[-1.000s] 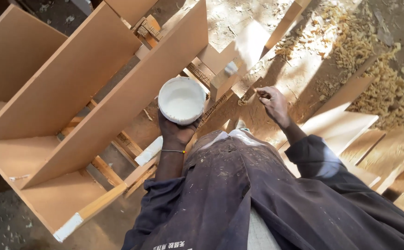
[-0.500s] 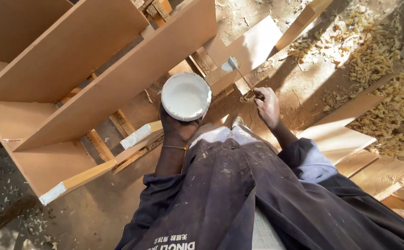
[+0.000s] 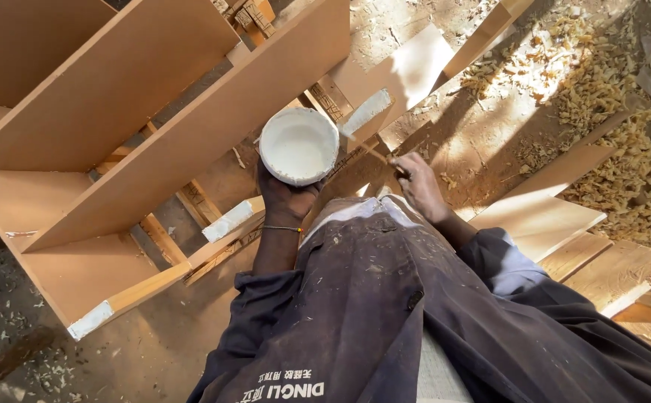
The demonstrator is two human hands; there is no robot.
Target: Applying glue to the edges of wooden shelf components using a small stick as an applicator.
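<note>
**Inspector:** Hands first, going left to right. What did the left hand (image 3: 287, 200) have?

**Assistant:** It was cupped from beneath around a round white plastic bowl of thick white paste (image 3: 298, 145), fingers curled up against its underside and closed on it. A thin metal bangle (image 3: 281, 228) sat on that wrist. The bowl was held level, above the gap between the boards and the person's lap.

**Inspector:** And further left of it?

**Assistant:** A large open-fronted cabinet of plain brown fibreboard panels (image 3: 116, 127) lay tilted on the ground, its long dividers running diagonally. White filler patches (image 3: 90, 319) showed on its lower corner, and another on a board end (image 3: 228, 220) just beside the left forearm.

**Inspector:** The right hand (image 3: 419, 186)?

**Assistant:** It was pinched shut on a thin, narrow stick-like tool (image 3: 374, 154), held between fingertips and thumb. The tool's far end pointed towards the bowl's rim; whether it touched could not be told. What kind of tool it was could not be made out.

**Inspector:** Clothing and surroundings to the right?

**Assistant:** A dark, dust-flecked work coat (image 3: 385, 313) covered the person, with a pale blue cuff (image 3: 501, 257) on the right arm. Loose flat offcut boards (image 3: 542, 220) lay to the right, and beyond them a heap of pale wood shavings (image 3: 609, 97) on the dirt floor.
</note>
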